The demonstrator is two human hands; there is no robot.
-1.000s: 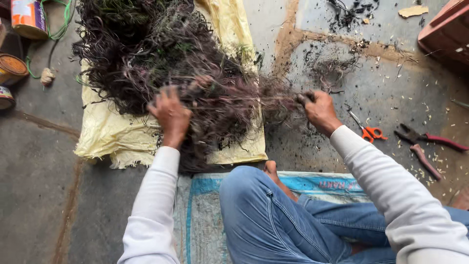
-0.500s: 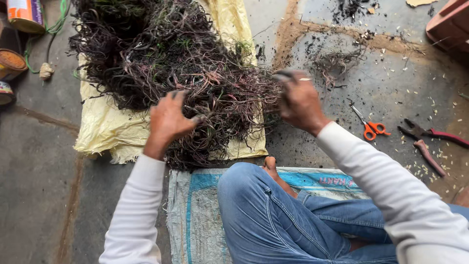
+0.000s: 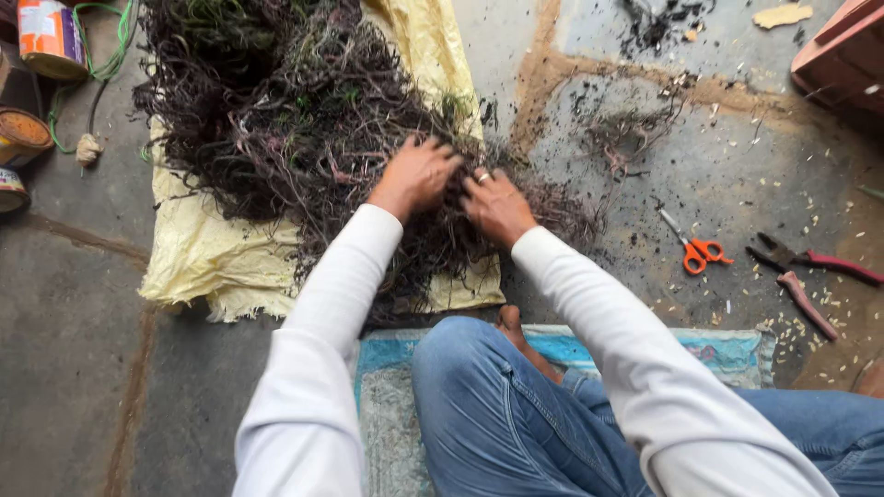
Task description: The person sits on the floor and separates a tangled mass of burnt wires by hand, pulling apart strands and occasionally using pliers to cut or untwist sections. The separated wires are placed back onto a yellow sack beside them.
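Up at the far left of the yellow sheet (image 3: 198, 267) stand a few tins: an orange and white one (image 3: 48, 37) at the top corner, an open one (image 3: 20, 136) below it whose inside looks orange-brown, though I can't make out what is in it, and the edge of a third (image 3: 9, 189) nearer still. A green cord (image 3: 101, 64) loops round beside them.

The sheet lies on a grey concrete floor (image 3: 74, 368) with sandy seams, and on it sits a big tangle of dark, wiry stems (image 3: 276, 120), spilling off the sheet's right edge onto the concrete. Both hands are dug into the near right part of that tangle. The left hand (image 3: 416, 175) has its fingers curled down into the stems, gripping a clump. The right hand (image 3: 497, 204), with a ring on one finger, sits just beside it, fingers bent and closed on strands too.

Right of the sheet the floor is littered with dark crumbs and pale chips. Orange-handled scissors (image 3: 695, 247) lie there, and further right red-handled pruners (image 3: 810, 271). A reddish wooden piece (image 3: 843, 51) fills the far right corner. Nearer than the sheet, the person sits on a blue mat (image 3: 387, 387), knee in jeans (image 3: 497, 414) drawn up.
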